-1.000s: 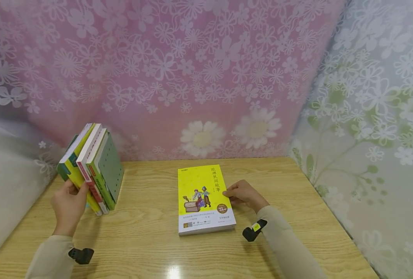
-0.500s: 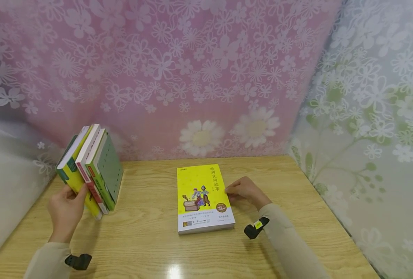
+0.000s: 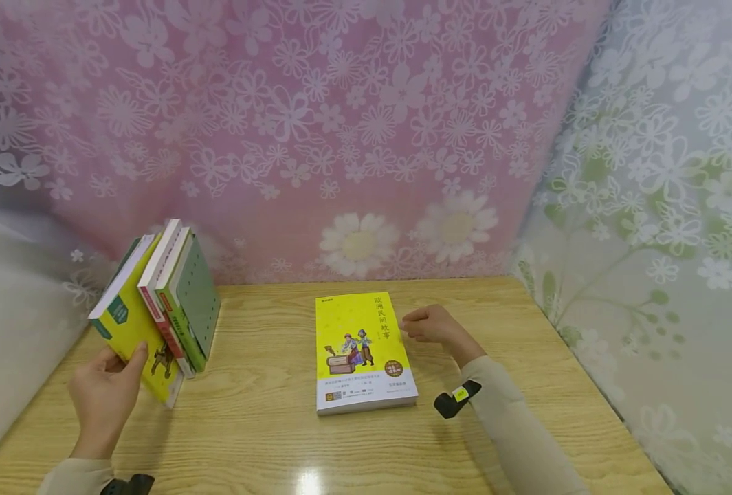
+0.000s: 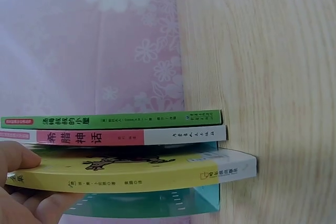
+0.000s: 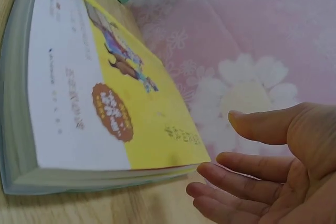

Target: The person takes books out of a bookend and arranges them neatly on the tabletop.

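Observation:
My left hand (image 3: 106, 392) pinches a yellow paperback book (image 3: 127, 306) by its spine, thumb on the cover and fingers behind. The book tilts toward me, partly out of an upright row. Beside it stand a pink-and-white book (image 4: 94, 137) and a green-spined book (image 4: 131, 119). Teal bookends flank the row; one panel (image 3: 200, 295) shows on the right, the other (image 4: 136, 204) behind the held book. My right hand (image 3: 435, 330), fingers apart and holding nothing, is just right of another yellow book (image 3: 347, 330) lying flat mid-table. In the right wrist view its fingertips (image 5: 207, 170) are close to that book's edge.
A wooden table (image 3: 260, 440) carries everything. Pink floral cloth (image 3: 279, 137) hangs behind it, and a pale floral sheet (image 3: 662, 275) borders the right side. A white surface (image 3: 13, 323) borders the table on the left.
My left hand has drawn the yellow paperback toward me and tipped it down, out of line with the row. My right hand has moved slightly away from the flat book's edge.

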`<state>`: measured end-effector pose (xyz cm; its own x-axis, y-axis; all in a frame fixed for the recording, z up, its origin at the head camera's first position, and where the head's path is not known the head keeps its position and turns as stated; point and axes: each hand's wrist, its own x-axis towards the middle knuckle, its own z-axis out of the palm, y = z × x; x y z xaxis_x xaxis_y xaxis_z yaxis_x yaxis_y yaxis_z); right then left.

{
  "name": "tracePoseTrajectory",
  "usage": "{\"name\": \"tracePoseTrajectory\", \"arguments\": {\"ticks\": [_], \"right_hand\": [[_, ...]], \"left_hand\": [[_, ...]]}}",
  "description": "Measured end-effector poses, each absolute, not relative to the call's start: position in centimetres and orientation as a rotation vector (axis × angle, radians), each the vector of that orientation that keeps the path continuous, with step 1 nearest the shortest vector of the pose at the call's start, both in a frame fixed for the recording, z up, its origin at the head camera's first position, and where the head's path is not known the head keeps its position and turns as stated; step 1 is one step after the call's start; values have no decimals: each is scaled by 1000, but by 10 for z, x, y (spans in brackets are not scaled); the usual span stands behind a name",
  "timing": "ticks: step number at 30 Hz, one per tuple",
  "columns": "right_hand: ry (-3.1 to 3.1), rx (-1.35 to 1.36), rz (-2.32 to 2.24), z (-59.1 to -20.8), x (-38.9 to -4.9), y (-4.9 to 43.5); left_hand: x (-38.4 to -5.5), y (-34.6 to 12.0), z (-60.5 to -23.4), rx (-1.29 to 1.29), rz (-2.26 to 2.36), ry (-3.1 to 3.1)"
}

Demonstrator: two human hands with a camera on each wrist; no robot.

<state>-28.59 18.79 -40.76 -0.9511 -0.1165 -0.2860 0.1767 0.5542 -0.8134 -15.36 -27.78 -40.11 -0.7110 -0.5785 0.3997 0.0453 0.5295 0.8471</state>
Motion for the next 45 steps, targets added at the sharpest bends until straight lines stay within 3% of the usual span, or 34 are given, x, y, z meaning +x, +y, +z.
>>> {"name": "tracePoseTrajectory", "arguments": {"ticks": [22, 45], "right_hand": [[2437, -205, -1444, -367, -286, 147], [2339, -496, -1483, -354, -276, 80]], "left_hand": [[-113, -268, -398, 590, -1168, -2139], [-80, -257, -395, 762, -1091, -2182]]}}
